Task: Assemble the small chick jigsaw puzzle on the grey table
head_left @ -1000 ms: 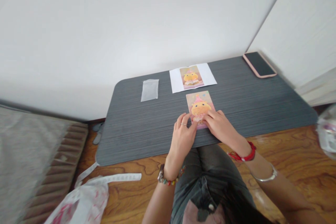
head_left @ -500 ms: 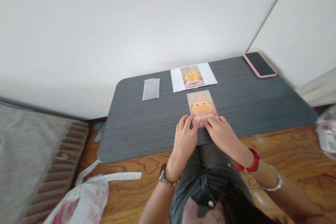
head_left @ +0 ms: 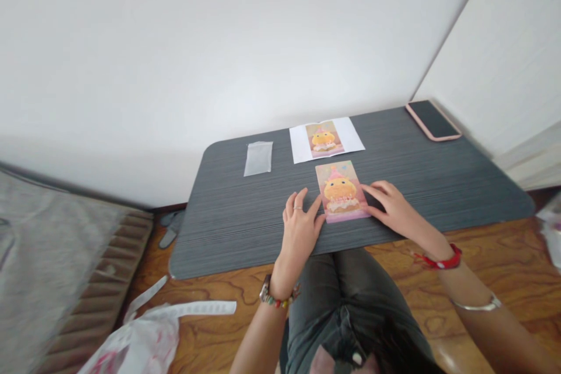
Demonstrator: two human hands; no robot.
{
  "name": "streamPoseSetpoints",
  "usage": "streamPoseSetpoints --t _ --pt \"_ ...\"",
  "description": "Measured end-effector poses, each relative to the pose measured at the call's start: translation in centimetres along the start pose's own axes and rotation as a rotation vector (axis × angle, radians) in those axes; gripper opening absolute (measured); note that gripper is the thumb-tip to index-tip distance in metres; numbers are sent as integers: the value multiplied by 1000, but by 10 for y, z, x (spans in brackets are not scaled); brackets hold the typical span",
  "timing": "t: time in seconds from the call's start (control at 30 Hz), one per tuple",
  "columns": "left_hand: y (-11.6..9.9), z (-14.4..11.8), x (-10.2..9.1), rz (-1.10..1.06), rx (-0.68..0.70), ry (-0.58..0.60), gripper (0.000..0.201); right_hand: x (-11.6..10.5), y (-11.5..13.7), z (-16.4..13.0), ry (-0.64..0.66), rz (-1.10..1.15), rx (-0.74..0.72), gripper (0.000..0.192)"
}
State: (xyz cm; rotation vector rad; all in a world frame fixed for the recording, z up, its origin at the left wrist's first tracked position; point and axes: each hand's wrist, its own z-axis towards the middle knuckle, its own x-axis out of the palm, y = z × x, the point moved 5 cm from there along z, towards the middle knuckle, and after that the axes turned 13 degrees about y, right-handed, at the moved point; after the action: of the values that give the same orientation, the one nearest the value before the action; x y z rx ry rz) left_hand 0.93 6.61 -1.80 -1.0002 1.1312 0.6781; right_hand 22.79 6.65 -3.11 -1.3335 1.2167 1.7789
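A picture card (head_left: 342, 190) lies flat on the dark grey table, printed with a yellow cartoon figure in a pink party hat. My left hand (head_left: 301, 225) rests at the card's left edge, fingers spread, with thumb and forefinger close to its lower left side. On the opposite side my right hand (head_left: 392, 210) has its fingertips at the right edge, thumb and forefinger apart. Whether the fingertips press on the card's edges is hard to tell. Behind the card lies a creased white sheet (head_left: 298, 145) bearing a similar printed picture.
A small translucent bag (head_left: 258, 159) lies left of the sheet on the table (head_left: 228, 216). A pink-cased phone (head_left: 433, 120) sits at the far right by the wall. On the floor are a plastic bag (head_left: 144, 339) at left and grey slippers (head_left: 170, 228).
Both hands have moved apart from the card's lower part to its left and right sides, uncovering the whole picture. The view has shifted slightly.
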Motion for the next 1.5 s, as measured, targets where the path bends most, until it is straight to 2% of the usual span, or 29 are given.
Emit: streamPoseSetpoints --t 0.13,0.3,0.63,0.8,0.97,1.1,1.2,1.5 --pt "-1 10 4 36 -59 89 47 4 -15 10 81 -20 -63 48" --pt "4 14 4 79 -149 206 43 8 -21 20 120 -1 -109 51" --pt "9 16 7 92 -179 245 44 7 -23 25 152 75 -92 51" --pt "10 18 2 86 -86 274 56 2 -32 30 190 137 -97 58" --pt "21 32 -6 143 -2 280 63 -1 -40 37 276 143 -121 62" --pt "31 51 -2 177 31 337 68 -5 -41 44 320 156 -124 62" --pt "37 61 1 173 68 334 72 -7 -40 49 335 163 -123 59" --pt "46 65 6 144 116 295 71 -5 -39 58 369 165 -74 75"
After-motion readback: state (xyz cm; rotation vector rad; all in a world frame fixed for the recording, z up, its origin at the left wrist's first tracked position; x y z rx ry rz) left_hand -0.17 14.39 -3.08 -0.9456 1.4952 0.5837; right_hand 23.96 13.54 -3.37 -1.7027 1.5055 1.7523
